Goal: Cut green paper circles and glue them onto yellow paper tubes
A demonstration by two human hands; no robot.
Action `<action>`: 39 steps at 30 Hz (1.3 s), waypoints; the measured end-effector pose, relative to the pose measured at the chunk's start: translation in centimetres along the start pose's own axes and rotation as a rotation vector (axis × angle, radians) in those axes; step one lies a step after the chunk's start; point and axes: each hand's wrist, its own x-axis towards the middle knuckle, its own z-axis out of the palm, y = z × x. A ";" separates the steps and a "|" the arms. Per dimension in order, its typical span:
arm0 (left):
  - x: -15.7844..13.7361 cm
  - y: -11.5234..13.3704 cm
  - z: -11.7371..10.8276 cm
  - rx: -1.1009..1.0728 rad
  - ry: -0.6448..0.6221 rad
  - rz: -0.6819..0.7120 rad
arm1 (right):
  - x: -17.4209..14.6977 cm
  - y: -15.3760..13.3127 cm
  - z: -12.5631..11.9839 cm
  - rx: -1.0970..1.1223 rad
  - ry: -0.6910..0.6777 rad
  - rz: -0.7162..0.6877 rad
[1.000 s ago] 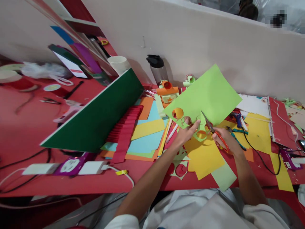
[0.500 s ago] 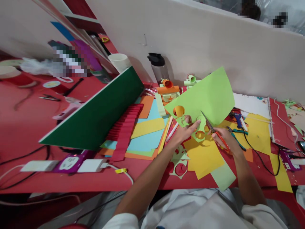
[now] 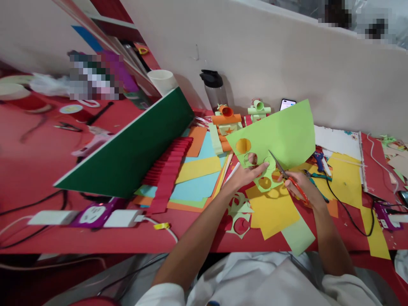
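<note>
A light green paper sheet (image 3: 287, 136) with several round holes is held up over the table. My left hand (image 3: 250, 173) pinches its lower part, the thumb on top beside a drawn circle. Orange-handled scissors (image 3: 297, 188) are in my right hand (image 3: 304, 187), fingers closed around the handles. Their blades lie against the green sheet, right of my left thumb. Beneath are yellow paper (image 3: 274, 212) and green paper scraps with cut circles (image 3: 241, 225). Behind the sheet stand a rolled-paper figure in orange (image 3: 227, 119) and a green one (image 3: 259, 109).
A dark green board (image 3: 127, 148) leans at the left, beside red pleated paper (image 3: 165, 170) and coloured sheets. Pliers (image 3: 318, 175) and a blue glue gun (image 3: 318, 161) lie at the right, near a black cord. A bottle (image 3: 215, 91) and a phone (image 3: 287, 104) stand by the partition.
The green sheet's upper edge has tipped lower, and a phone now shows behind it. Both hands keep nearly the same place, with the scissors still at the sheet.
</note>
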 end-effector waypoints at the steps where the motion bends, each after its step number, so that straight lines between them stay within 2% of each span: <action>1: 0.0 0.0 0.0 -0.002 0.008 0.010 | 0.0 -0.1 0.0 -0.005 0.005 -0.004; 8: 0.0 0.5 -0.4 -0.009 0.018 0.004 | 0.0 -0.1 -0.5 -0.023 -0.026 -0.024; 15: -0.4 2.3 -1.1 -0.124 -0.139 -0.161 | -0.2 0.7 -0.8 -0.062 -0.077 -0.023; 20: -0.3 1.7 -1.6 -0.084 -0.207 -0.229 | 0.0 0.9 -0.5 -0.034 -0.057 -0.013; 23: -0.3 1.4 -1.6 -0.080 -0.214 -0.214 | 0.0 0.8 -0.5 -0.037 -0.057 0.010; 28: -0.2 1.7 -1.7 -0.134 -0.181 -0.162 | -0.3 0.6 -1.2 -0.068 -0.133 0.029; 32: -0.2 1.9 -2.0 -0.141 -0.223 -0.199 | -0.6 0.5 -1.8 -0.140 -0.163 -0.031; 39: 0.0 1.5 -2.5 -0.099 -0.289 -0.184 | -0.5 0.3 -1.9 -0.181 -0.184 -0.025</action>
